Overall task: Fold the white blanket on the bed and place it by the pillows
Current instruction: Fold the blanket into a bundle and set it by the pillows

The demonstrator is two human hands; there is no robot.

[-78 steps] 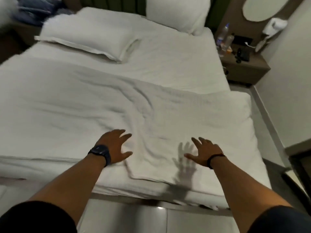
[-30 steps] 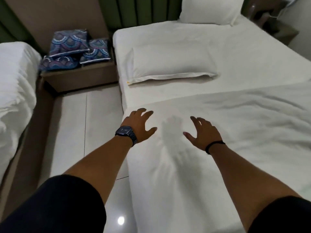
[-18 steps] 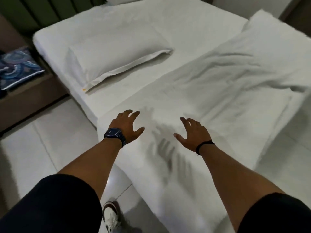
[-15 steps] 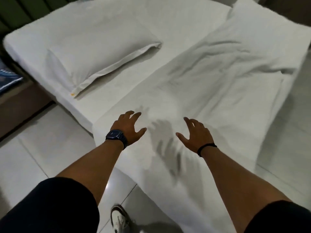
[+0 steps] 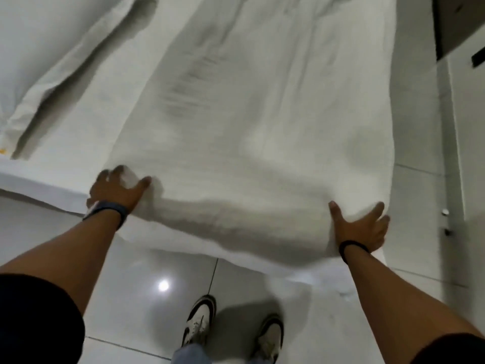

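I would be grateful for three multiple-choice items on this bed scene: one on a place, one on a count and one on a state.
1. Where is the pillow relative to the white blanket? A. on top of it B. to its left, on the bed C. under it
2. How many shoes show on the floor? A. one B. two C. four
3. What are the left hand and right hand doing? A. both grip the blanket's near edge B. both hang empty C. only one touches it
Answers: B, the pillow lies left of it; B, a pair stands below the blanket; A, each hand curls round a near corner.
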